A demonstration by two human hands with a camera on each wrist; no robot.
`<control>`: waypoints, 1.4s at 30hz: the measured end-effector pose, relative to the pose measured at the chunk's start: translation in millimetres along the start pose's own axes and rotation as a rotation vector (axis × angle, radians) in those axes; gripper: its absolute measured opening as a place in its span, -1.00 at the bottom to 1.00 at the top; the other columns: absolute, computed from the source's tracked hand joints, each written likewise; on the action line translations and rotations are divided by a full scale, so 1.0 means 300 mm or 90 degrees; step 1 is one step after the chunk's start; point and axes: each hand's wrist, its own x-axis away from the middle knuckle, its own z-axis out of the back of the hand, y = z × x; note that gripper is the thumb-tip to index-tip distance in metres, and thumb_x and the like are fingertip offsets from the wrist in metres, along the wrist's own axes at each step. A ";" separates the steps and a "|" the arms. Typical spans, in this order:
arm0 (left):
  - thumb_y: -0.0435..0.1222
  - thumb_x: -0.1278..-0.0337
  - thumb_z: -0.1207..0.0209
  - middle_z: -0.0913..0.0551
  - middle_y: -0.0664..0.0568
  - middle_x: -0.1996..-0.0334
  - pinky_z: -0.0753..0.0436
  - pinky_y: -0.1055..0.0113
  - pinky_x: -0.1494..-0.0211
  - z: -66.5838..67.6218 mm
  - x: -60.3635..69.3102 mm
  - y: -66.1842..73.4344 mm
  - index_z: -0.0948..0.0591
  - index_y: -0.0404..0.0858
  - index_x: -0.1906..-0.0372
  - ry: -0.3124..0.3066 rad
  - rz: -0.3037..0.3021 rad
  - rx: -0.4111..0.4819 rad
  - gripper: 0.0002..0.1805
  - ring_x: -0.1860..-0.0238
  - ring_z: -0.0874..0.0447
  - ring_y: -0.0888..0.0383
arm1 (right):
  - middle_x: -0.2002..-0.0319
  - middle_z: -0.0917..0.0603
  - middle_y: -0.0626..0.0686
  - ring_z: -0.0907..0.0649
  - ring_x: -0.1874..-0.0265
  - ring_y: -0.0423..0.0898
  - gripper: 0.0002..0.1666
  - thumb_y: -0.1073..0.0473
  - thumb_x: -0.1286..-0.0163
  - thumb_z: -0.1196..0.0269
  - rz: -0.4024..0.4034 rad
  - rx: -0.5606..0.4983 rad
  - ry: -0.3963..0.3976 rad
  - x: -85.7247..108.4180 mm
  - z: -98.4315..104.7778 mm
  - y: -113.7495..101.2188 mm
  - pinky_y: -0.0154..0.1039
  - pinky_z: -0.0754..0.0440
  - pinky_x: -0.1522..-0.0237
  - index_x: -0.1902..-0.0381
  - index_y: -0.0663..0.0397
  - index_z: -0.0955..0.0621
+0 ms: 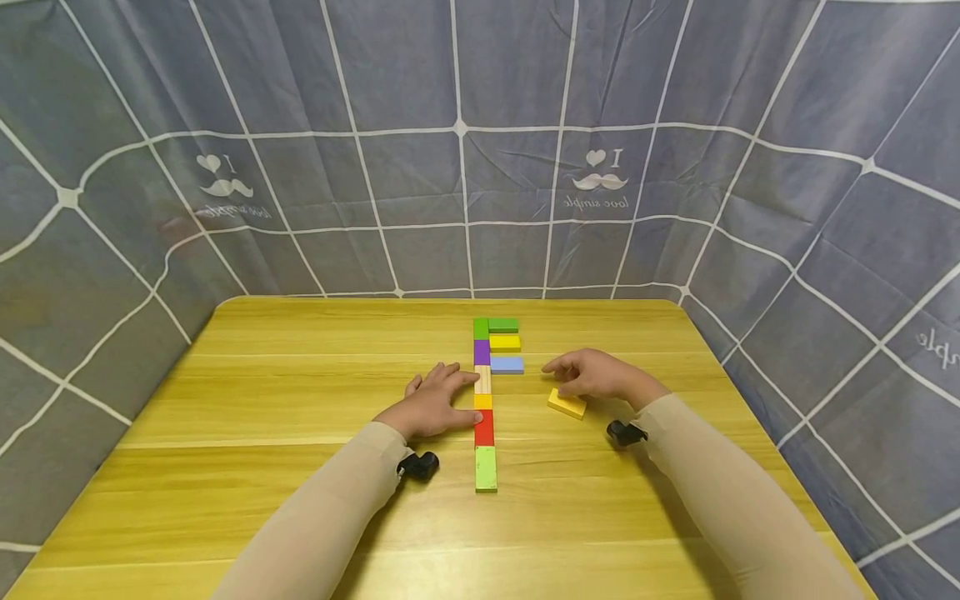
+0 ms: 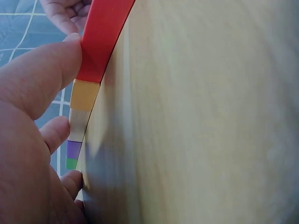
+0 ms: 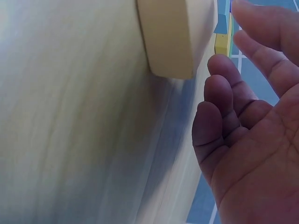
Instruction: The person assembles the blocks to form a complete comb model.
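Note:
A straight column of coloured wooden blocks runs down the table's middle: green, purple (image 1: 482, 352), plain wood (image 1: 483, 380), orange (image 1: 483, 402), red (image 1: 484, 428) and light green (image 1: 486, 469). My left hand (image 1: 431, 404) lies along its left side with fingers spread. Its thumb touches the red block (image 2: 103, 39), and a fingertip meets the plain wood block. To the right, a loose yellow-orange block (image 1: 567, 404) lies at a slant under my right hand (image 1: 596, 375). In the right wrist view that hand's fingers are loosely bent beside the block (image 3: 168, 37), without gripping it.
A dark green block (image 1: 503, 326), a yellow block (image 1: 505, 343) and a light blue block (image 1: 507, 365) branch rightward from the column's far part. Behind the wooden table (image 1: 300, 500) hangs a grey curtain (image 1: 405, 175) with white lines. Each wrist carries a small black camera.

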 end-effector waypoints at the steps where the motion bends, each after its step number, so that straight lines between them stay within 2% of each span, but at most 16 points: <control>1: 0.23 -0.26 -0.30 -0.07 -0.03 -0.71 0.24 -0.31 -0.67 0.000 0.000 0.000 -0.34 0.18 -0.60 0.000 0.000 -0.001 -0.16 -0.75 0.22 -0.16 | -0.14 -0.73 0.16 -0.65 -0.05 0.01 -0.41 0.18 -0.39 -0.41 -0.002 -0.001 -0.002 0.003 -0.001 0.002 -0.02 -0.62 -0.16 -0.36 0.15 -0.63; 10: 0.23 -0.27 -0.30 -0.06 -0.04 -0.71 0.24 -0.31 -0.68 -0.003 -0.001 0.000 -0.34 0.17 -0.60 -0.004 0.000 0.000 -0.17 -0.75 0.23 -0.16 | -0.34 -0.65 0.22 -0.64 -0.31 0.18 -0.38 0.19 -0.40 -0.42 -0.008 -0.011 -0.019 0.030 -0.015 0.020 0.14 -0.60 -0.34 -0.39 0.17 -0.60; 18: 0.23 -0.27 -0.30 -0.06 -0.04 -0.71 0.25 -0.32 -0.67 -0.005 -0.002 -0.004 -0.34 0.17 -0.60 -0.003 0.001 0.002 -0.16 -0.75 0.22 -0.16 | -0.35 -0.65 0.24 -0.66 -0.28 0.16 -0.34 0.20 -0.37 -0.43 -0.012 -0.032 -0.031 0.056 -0.021 0.029 0.09 -0.64 -0.29 -0.41 0.21 -0.58; 23: 0.23 -0.26 -0.30 -0.07 -0.04 -0.71 0.24 -0.33 -0.67 -0.006 -0.005 -0.008 -0.33 0.17 -0.60 -0.001 0.001 -0.001 -0.15 -0.75 0.21 -0.16 | -0.32 -0.66 0.27 -0.69 -0.17 0.07 -0.31 0.23 -0.34 -0.46 -0.011 -0.030 -0.032 0.066 -0.028 0.032 -0.07 -0.68 -0.13 -0.40 0.24 -0.57; 30: 0.23 -0.27 -0.29 -0.06 -0.04 -0.72 0.25 -0.32 -0.67 -0.008 -0.005 -0.007 -0.33 0.17 -0.61 -0.001 0.001 -0.001 -0.15 -0.75 0.23 -0.16 | -0.30 -0.66 0.30 -0.69 -0.24 0.18 -0.33 0.25 -0.36 -0.45 -0.008 -0.042 -0.033 0.086 -0.036 0.035 0.04 -0.69 -0.23 -0.39 0.30 -0.56; 37: 0.24 -0.27 -0.29 -0.05 -0.03 -0.72 0.24 -0.31 -0.67 -0.008 -0.006 -0.007 -0.32 0.17 -0.61 0.000 0.000 -0.005 -0.15 -0.75 0.23 -0.15 | -0.17 -0.73 0.17 -0.72 -0.07 0.00 -0.31 0.27 -0.34 -0.47 -0.005 -0.026 -0.033 0.106 -0.039 0.036 -0.08 -0.71 -0.12 -0.40 0.28 -0.56; 42: 0.24 -0.28 -0.29 -0.04 -0.04 -0.72 0.27 -0.31 -0.67 -0.005 -0.004 -0.006 -0.32 0.17 -0.61 -0.003 -0.003 0.000 -0.15 -0.75 0.25 -0.15 | 0.06 -0.75 0.04 -0.61 0.21 -0.10 -0.34 0.28 -0.33 -0.45 -0.007 -0.028 -0.033 0.109 -0.041 0.040 -0.22 -0.62 0.14 -0.38 0.24 -0.58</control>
